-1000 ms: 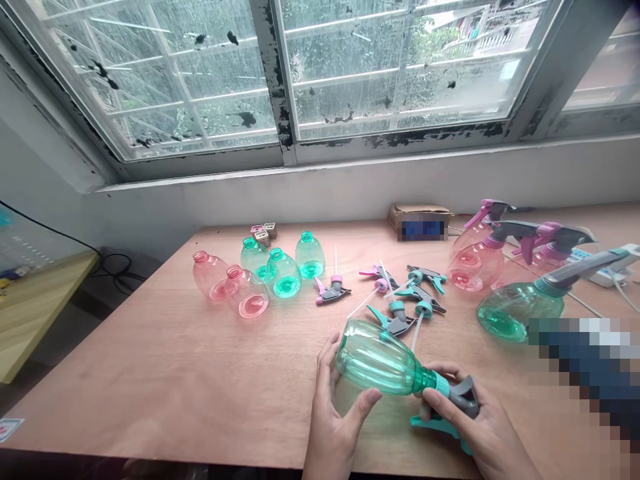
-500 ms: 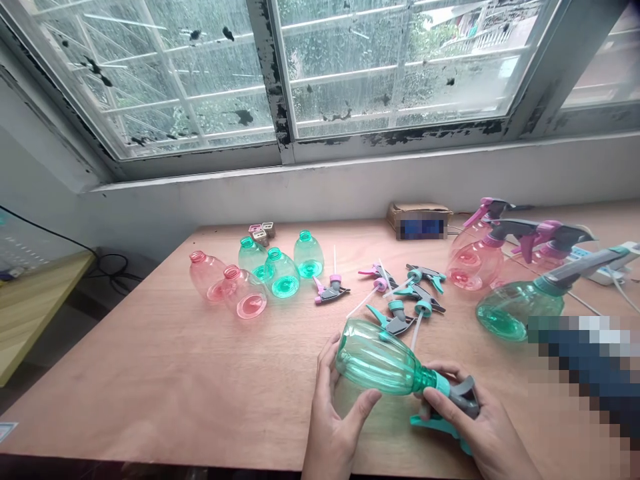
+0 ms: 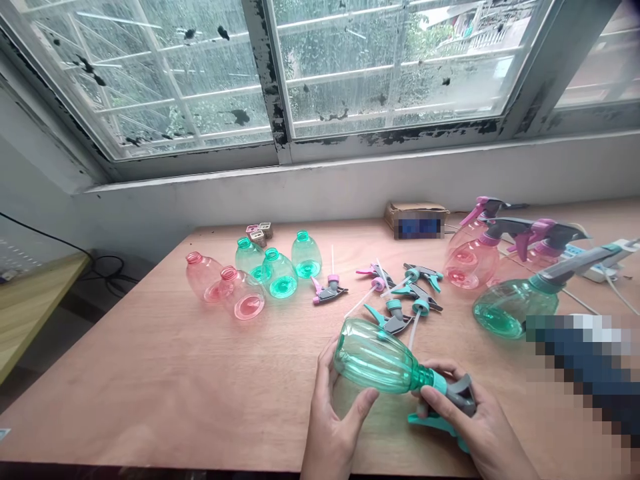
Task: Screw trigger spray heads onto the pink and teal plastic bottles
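A clear green spray bottle [image 3: 375, 357] lies tilted between my hands above the table, its base toward the upper left. My left hand [image 3: 335, 413] cups the lower body, fingers behind it and thumb along the front edge. With my right hand [image 3: 470, 413] I grip the grey and turquoise trigger sprayer [image 3: 440, 381] at the bottle's neck, thumb on the turquoise collar. The turquoise trigger hangs below. Just beyond the bottle lie several loose sprayer heads [image 3: 395, 317], turquoise-grey and pink-grey, with white dip tubes.
Green bottles without heads [image 3: 280, 275] and two pink ones [image 3: 243, 293] stand at the left rear. At right are pink spray bottles [image 3: 470, 260] and a green one [image 3: 515, 308] with heads on. A cardboard box [image 3: 417, 212] sits near the wall on the wooden table [image 3: 175, 393].
The view has shifted slightly. Both hands keep the same hold on the green spray bottle, with no clear movement of it.
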`<move>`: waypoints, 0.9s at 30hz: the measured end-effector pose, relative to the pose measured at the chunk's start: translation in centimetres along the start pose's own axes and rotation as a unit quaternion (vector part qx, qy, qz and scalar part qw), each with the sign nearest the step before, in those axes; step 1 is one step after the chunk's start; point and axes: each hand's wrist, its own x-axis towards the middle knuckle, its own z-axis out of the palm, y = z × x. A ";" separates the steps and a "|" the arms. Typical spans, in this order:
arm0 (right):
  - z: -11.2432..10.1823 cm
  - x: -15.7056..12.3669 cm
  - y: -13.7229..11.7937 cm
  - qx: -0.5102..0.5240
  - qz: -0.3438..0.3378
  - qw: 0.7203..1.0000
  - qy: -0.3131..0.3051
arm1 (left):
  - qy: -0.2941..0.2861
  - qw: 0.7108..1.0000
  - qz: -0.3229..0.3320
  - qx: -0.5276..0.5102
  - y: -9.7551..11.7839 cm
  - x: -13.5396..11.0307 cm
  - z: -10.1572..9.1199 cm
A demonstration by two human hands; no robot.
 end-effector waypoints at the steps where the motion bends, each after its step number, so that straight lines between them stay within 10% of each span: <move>1: 0.0 0.0 0.0 0.001 0.000 1.000 0.002 | -0.003 1.000 -0.001 -0.001 0.1 0.0 0.0; 27: 0.2 -0.1 -0.3 -0.035 -0.005 0.999 0.014 | 0.003 1.000 0.007 0.001 0.1 -0.1 0.1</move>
